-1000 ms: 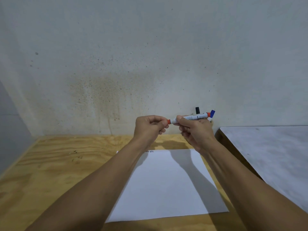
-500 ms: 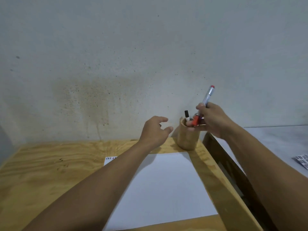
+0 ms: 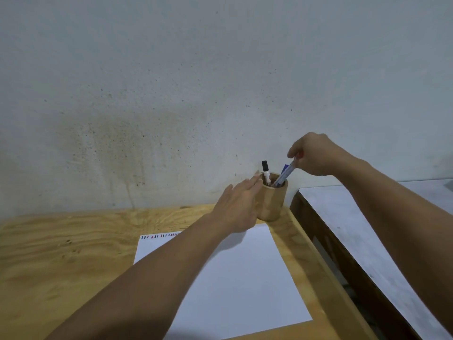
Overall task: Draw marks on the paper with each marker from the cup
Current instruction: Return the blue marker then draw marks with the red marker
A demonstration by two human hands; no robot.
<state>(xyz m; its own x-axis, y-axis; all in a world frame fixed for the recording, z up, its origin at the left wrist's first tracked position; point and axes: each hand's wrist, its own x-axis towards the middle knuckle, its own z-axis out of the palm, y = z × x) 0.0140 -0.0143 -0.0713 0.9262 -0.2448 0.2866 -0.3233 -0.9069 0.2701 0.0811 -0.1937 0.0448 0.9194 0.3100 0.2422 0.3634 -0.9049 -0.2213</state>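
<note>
A round wooden cup stands at the back right corner of the wooden table, just beyond the white paper. My right hand pinches the upper end of the red marker, whose lower end is down inside the cup. A black-capped marker and a blue one also stick out of the cup. My left hand is open, its fingers flat against the cup's left side. A row of small coloured marks runs along the paper's top edge.
The plywood table ends at the stained wall behind. A lower grey-topped table stands to the right, across a narrow dark gap.
One second ago both hands held the red marker level at its capped end. My right hand then carried it to the cup and lowered it in; my left hand reached the cup's side.
</note>
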